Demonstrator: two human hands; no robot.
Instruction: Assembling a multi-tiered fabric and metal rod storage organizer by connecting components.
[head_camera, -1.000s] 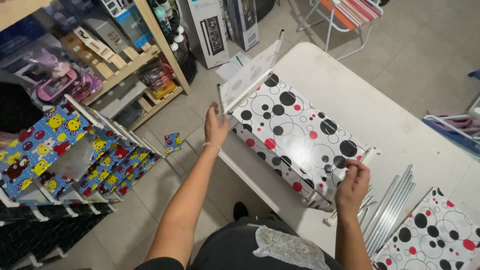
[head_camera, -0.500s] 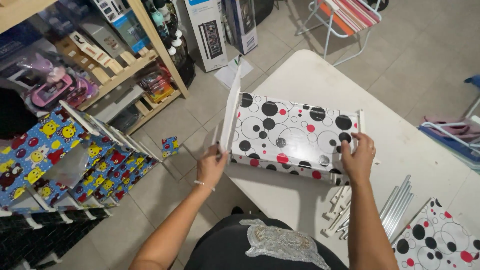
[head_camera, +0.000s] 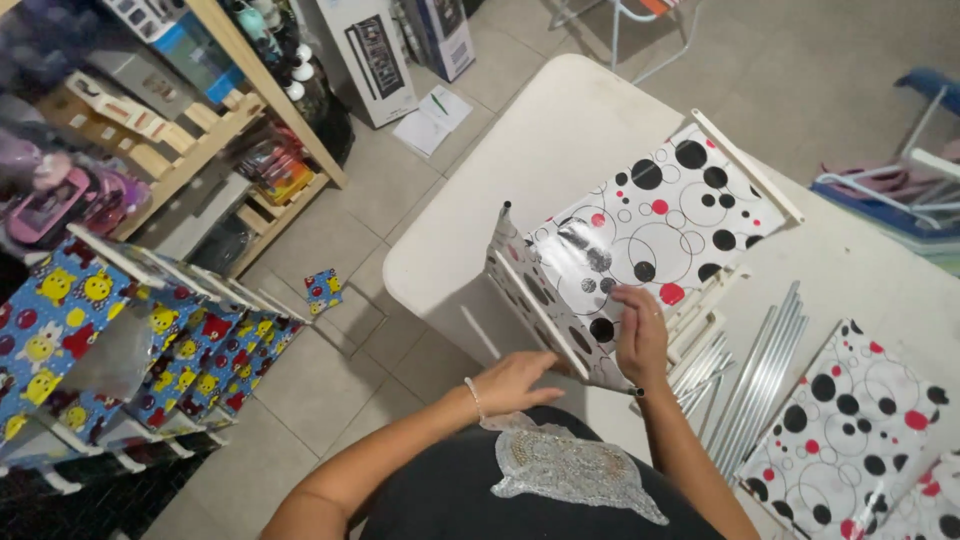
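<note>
Panel: the white fabric panel (head_camera: 650, 215) with black and red dots lies on the white table (head_camera: 540, 150), its near-left end folded down over the table's near edge.
Frame rods: a white rod (head_camera: 745, 165) runs along the panel's far right side, and another white rod (head_camera: 540, 310) runs along the folded end, from a tip standing up at the left down to the near corner.
Right hand: the right hand (head_camera: 640, 335) presses flat, fingers spread, on the near part of the panel, gripping nothing.
Left hand: the left hand (head_camera: 520, 380) sits just under the folded end beside the near rod, fingers loosely extended; I cannot tell whether it pinches the fabric or only props it.
Doing it well: as I judge it, the flat hand should keep the fabric taut while the other steadies the rod, so the sleeve does not bunch.
Risk: the overhanging end could slip off the table if the pressing hand lifts.
Nearby: a bundle of metal tubes (head_camera: 755, 375) lies right of the hands, with a second dotted panel (head_camera: 850, 440) beyond it at the near right.
Around: a wooden shelf (head_camera: 230, 120) stands far left, and blue patterned racks (head_camera: 120, 340) sit on the floor at left.
</note>
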